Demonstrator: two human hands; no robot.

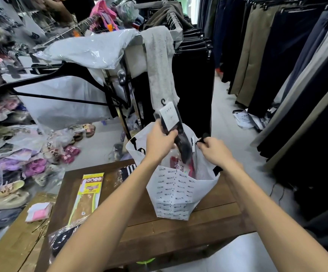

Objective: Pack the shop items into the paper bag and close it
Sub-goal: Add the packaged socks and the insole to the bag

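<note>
A white paper bag (pixel 175 193) with small black lettering stands open on the brown wooden table (pixel 178 232). My left hand (pixel 159 143) grips a pair of dark socks (pixel 182 144) with a white card label, held over the bag's mouth with the lower end inside. My right hand (pixel 216 151) holds the bag's black handle at the right rim. Red and pink items (pixel 175 162) lie inside the bag. On the table to the left lie a long yellow packet (pixel 86 199), a striped black-and-white item (pixel 128 170) and a dark packet (pixel 63 242).
A clothes rack (pixel 123 95) with plastic-wrapped garments and a black hanger stands behind the table. Dark trousers hang along the right aisle. Bagged slippers pile up on the left. A pink-and-white packet (pixel 39 212) lies on a lighter tabletop at the left.
</note>
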